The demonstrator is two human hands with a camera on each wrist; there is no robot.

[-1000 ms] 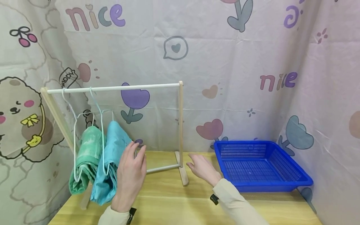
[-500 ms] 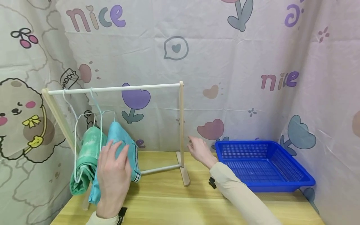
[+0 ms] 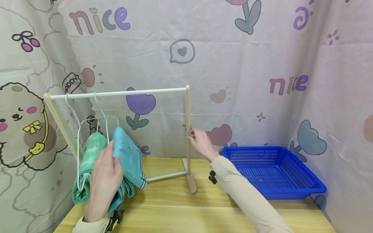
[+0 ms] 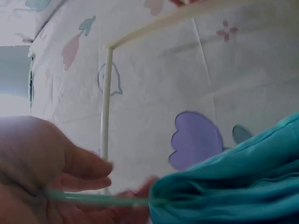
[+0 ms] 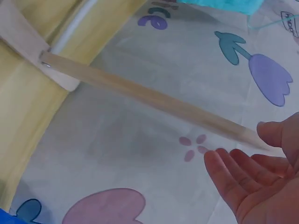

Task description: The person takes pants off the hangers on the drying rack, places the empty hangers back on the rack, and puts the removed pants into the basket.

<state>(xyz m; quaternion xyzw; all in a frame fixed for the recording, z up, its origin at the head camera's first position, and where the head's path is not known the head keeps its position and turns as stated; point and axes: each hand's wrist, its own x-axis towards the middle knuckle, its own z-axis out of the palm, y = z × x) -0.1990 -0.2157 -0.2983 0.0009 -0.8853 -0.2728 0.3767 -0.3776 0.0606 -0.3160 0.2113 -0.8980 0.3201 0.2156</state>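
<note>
Above the tabletop [image 3: 175, 213], the left hand [image 3: 105, 176], thumb and fingers apart, is at the light-blue hanger [image 3: 107, 129] holding blue clothes [image 3: 126, 153], and farther off the right hand [image 3: 202, 142], also spread, is by the wooden rack post [image 3: 188, 110].

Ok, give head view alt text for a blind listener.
A person's left-hand grip is by a green garment and a turquoise garment hanging on a clothes rack; the right-hand grip is near the rack's post. A blue plastic basket sits at right.
</note>
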